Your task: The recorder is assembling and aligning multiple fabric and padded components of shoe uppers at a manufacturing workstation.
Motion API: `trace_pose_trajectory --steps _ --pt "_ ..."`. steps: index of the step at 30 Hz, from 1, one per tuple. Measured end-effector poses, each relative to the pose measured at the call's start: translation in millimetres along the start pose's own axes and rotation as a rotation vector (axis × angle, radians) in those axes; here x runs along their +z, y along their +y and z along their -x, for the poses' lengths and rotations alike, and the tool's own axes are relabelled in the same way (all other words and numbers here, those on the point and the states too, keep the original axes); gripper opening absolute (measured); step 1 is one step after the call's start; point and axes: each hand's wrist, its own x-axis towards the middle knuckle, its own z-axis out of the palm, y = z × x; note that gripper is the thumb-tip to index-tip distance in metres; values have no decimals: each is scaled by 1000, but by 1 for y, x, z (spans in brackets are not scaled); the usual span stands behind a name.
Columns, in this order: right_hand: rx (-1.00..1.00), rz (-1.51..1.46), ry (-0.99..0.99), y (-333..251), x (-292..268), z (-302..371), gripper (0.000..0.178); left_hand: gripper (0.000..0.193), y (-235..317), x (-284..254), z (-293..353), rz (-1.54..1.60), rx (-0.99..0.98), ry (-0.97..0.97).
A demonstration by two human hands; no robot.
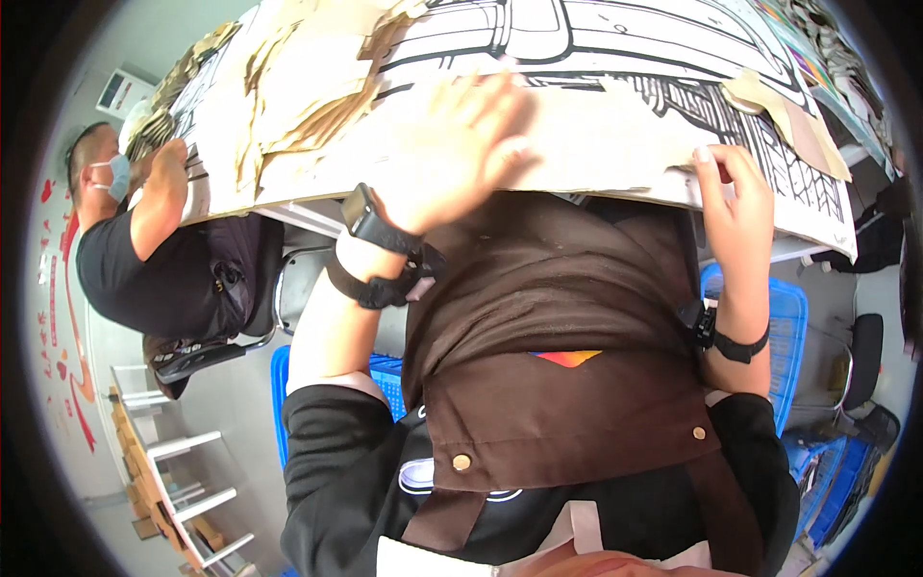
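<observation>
A pale tan sheet of paper (596, 135), washed out by bright light, lies along the near edge of the worktable. My left hand (452, 144) is spread over its left part, fingers apart and palm down; the glare hides whether it presses on the sheet. At the sheet's right end, my right hand (738, 188) has thumb and forefinger brought together on the edge of the paper. Ragged layers of brown paper (298, 96) are heaped left of my left hand. Beyond my right hand lies a torn brown paper piece (793, 120).
Black line drawings cover the white tabletop (663, 24). At the left a masked co-worker (135, 231) sits at the same table, arms on it. Blue plastic crates (790, 327) stand beside me on both sides. A white rack (202, 500) with cardboard is at lower left.
</observation>
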Motion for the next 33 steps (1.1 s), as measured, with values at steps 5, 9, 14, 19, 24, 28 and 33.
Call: trace_pose_trajectory --steps 5,9,14,19,24,28,33 --pt "178 61 -135 31 3 -11 27 52 60 26 -11 254 92 77" --pt "336 -186 -144 54 13 -20 44 51 71 39 -14 213 41 151" --pt "288 -287 -352 58 12 -36 53 53 71 43 -16 189 37 187" --pt "287 -330 -477 55 16 -48 39 67 69 30 -14 271 68 188" --pt "184 -266 -375 28 13 -60 27 71 70 32 -16 300 -4 175" --pt "312 -801 -305 -14 38 -60 28 57 79 31 -28 364 -192 196" --pt "262 -1068 -152 -23 65 -51 24 28 78 46 -35 410 -227 255"
